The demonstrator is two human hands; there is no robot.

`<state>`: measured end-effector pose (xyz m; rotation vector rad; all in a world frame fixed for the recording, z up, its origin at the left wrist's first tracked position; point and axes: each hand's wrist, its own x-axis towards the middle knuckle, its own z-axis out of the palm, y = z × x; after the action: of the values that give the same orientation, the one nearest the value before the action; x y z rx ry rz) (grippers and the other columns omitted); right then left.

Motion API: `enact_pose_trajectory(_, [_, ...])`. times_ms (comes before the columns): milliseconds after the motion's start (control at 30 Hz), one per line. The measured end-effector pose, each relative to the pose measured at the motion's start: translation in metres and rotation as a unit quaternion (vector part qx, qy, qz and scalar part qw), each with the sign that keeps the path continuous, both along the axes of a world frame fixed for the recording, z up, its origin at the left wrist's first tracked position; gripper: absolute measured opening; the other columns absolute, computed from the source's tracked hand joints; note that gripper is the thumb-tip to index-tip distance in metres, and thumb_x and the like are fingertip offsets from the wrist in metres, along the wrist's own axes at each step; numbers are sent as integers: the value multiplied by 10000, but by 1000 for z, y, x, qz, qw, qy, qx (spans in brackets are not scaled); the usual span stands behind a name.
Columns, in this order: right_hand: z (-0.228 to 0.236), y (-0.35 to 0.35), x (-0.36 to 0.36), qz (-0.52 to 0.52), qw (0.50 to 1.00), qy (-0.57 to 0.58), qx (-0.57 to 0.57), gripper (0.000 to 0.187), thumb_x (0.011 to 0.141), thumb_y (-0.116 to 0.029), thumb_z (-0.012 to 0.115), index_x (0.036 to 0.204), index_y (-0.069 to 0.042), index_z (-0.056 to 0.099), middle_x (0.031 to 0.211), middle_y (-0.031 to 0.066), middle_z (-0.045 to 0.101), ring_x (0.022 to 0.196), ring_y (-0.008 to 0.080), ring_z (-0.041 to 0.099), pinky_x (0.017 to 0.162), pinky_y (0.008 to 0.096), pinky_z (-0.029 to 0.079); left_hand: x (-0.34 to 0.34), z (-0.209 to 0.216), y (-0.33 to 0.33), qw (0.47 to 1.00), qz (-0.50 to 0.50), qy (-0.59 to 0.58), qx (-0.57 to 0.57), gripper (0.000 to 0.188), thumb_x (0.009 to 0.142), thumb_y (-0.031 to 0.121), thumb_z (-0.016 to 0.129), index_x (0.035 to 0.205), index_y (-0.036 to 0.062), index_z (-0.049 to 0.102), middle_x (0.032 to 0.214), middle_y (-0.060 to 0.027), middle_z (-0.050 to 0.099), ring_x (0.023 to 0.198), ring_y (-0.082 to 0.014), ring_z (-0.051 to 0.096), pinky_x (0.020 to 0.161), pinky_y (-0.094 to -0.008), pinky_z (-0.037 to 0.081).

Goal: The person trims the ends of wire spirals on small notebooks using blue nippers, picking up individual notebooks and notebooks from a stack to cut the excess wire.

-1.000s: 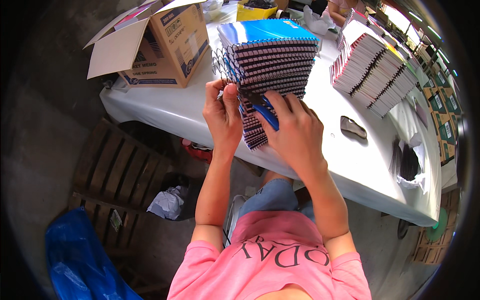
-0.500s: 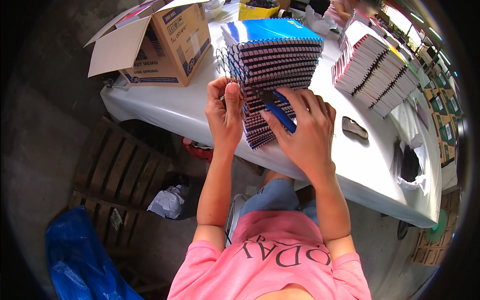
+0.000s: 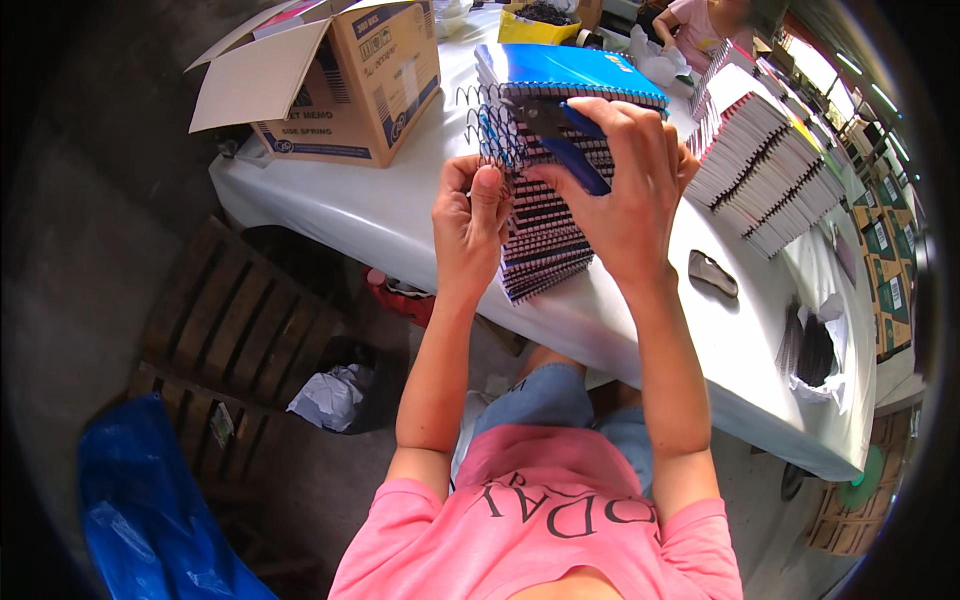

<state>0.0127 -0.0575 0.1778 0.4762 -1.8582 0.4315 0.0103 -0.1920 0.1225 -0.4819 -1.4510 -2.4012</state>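
A tall stack of spiral-bound notebooks (image 3: 548,232), topped by one with a glossy blue cover (image 3: 570,68), stands near the table's front edge. Loose loops of dark wire coil (image 3: 490,125) stick out at its left corner. There my left hand (image 3: 470,215) is closed, thumb against fingers, on wire ends at the corner. My right hand (image 3: 635,180) grips blue-handled wire cutters (image 3: 578,162) in front of the bound edges. Their dark jaws point left, close to the coil ends just under the top notebook. Whether the jaws touch a wire cannot be made out.
An open cardboard box (image 3: 360,90) stands left on the white-covered table (image 3: 330,205). More notebook stacks (image 3: 770,160), a small dark-rimmed pouch-like object (image 3: 712,274) and a bag of black coils (image 3: 818,350) lie right. A yellow container (image 3: 535,28) and another person (image 3: 700,30) are behind.
My right hand has raised the wire cutters from partway down the stack to near its top. My left hand stays closed at the corner. The whole view has shifted slightly.
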Motion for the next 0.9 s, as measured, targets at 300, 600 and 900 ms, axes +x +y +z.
enact_pose_trajectory(300, [4,3,16,1,999,-43,-6,528,634,-311,798,1093,-167,582,986,-3,576,937,204,545,792,348,378,0,-4,-7,1000,-19,-3,-15,293,937,380,523,978,91,497,702,63,457,491,8,308,418,-163,205])
enact_pose_trajectory(600, [-17,7,60,-83,971,-224,1,386,692,-292,753,1036,-164,635,951,16,603,862,234,589,790,378,392,4,-1,-8,1000,-4,10,-20,275,944,341,530,988,71,509,717,43,494,492,11,322,413,-161,219])
enact_pose_trajectory(900, [-14,-6,54,-72,966,-248,-11,361,718,-305,735,1020,-144,620,911,41,600,799,254,619,693,392,449,3,-4,-9,999,-13,30,-22,221,952,284,529,978,67,491,712,46,486,518,8,334,423,-157,242])
